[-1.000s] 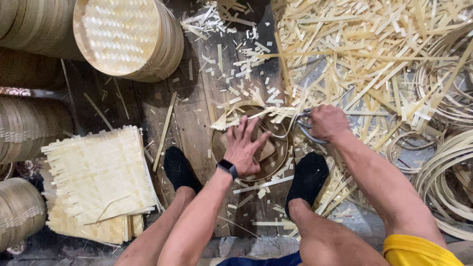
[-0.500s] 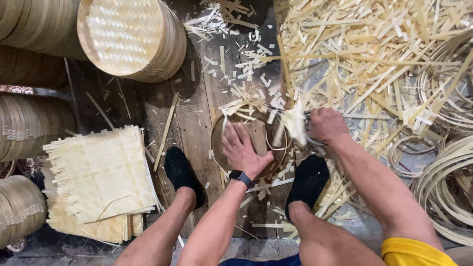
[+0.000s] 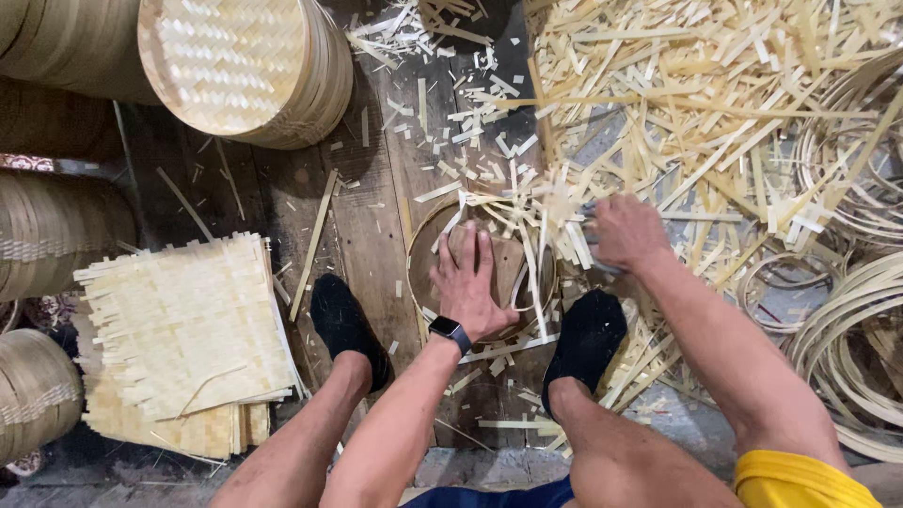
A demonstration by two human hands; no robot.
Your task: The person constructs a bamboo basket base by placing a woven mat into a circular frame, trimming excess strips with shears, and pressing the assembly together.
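Right hand now lower, amid blurred pale bamboo strips.

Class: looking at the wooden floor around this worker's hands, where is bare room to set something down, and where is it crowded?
Barest: dark planks between the round basket and the woven mat stack, and the board between mats and hoop. Crowded: strip pile beyond the right hand; left hand fills the hoop.
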